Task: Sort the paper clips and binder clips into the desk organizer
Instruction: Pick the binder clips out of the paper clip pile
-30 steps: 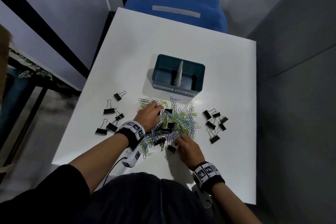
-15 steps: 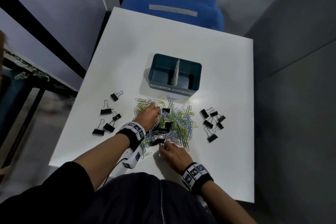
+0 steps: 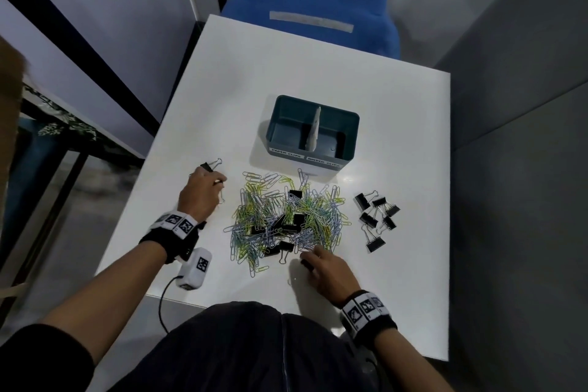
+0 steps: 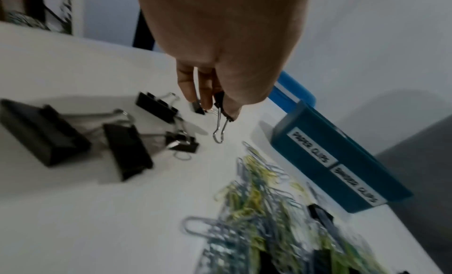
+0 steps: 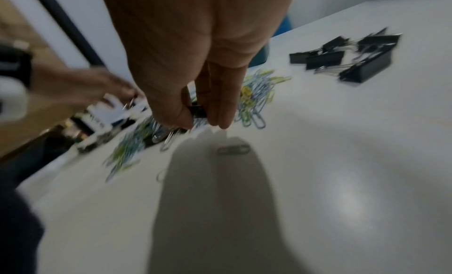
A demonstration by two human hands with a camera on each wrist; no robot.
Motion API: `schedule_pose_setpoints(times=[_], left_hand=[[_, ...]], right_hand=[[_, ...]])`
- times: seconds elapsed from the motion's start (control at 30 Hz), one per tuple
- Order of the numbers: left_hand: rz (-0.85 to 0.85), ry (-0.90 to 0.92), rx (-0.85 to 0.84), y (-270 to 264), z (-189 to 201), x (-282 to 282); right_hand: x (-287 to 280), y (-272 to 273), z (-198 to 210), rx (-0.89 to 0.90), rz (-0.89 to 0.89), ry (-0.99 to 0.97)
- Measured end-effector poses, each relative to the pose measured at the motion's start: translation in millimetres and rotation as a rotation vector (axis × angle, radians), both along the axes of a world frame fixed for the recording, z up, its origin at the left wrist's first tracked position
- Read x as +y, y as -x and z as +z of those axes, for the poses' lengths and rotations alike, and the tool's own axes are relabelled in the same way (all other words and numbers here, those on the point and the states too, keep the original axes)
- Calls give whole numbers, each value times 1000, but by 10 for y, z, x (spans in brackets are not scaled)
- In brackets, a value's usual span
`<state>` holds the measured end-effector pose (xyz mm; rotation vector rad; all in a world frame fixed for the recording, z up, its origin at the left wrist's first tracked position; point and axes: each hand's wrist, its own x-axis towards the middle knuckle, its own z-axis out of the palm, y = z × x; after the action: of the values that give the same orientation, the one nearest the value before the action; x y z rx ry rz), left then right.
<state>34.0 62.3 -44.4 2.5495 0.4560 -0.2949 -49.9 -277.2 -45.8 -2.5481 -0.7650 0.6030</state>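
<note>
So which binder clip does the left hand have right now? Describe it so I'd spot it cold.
Start at the teal desk organizer on the white table, then go to the left hand, left of the paper-clip pile. The binder clip is pinched at its fingertips, wire handle hanging down; its neighbours lie loose on the table.

Left hand (image 3: 202, 191) reaches out to the left, fingers (image 4: 188, 85) pinching downward; right hand (image 3: 327, 270) pinches too, fingers curled.
</note>
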Motion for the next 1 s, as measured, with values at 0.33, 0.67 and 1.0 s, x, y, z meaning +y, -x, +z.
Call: schedule_pose_setpoints(times=[0.33,0.67,1.0], left_hand=[[-294,-124,-63,210,16,16],[-654,-68,-86,75,28,-788],[-963,-251,61,-394,73,-1280]], right_hand=[[-963,-759,180,-76,-642,163],[-766,-947,215,-75,-644,217],[421,-606,41,-133,2,155]])
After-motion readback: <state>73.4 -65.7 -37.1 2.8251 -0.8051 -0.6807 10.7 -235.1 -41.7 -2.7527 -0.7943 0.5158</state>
